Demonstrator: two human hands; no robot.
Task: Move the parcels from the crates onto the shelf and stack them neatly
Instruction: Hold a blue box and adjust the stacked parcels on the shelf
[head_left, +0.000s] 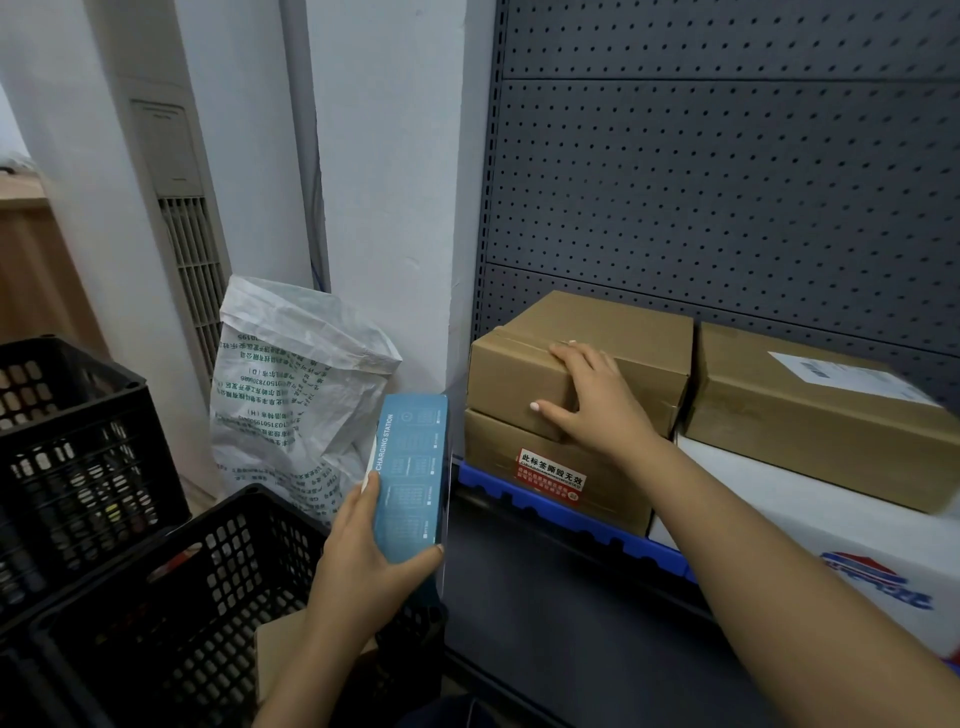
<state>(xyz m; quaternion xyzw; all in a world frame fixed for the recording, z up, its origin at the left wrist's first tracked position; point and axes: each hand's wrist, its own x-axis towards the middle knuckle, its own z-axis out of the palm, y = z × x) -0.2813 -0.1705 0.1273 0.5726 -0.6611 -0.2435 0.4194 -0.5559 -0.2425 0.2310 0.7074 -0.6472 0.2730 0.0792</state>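
Gripping one blue charging-station box (413, 478), left hand (363, 566) hovers; right hand (592, 400) presses flat on the upper carton (519, 374), second carton (493, 449) beneath it.

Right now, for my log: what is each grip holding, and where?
Left grip holds the blue box by its lower end; right grip rests on the top carton, holding nothing.

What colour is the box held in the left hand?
The box is light blue with white print; head view.
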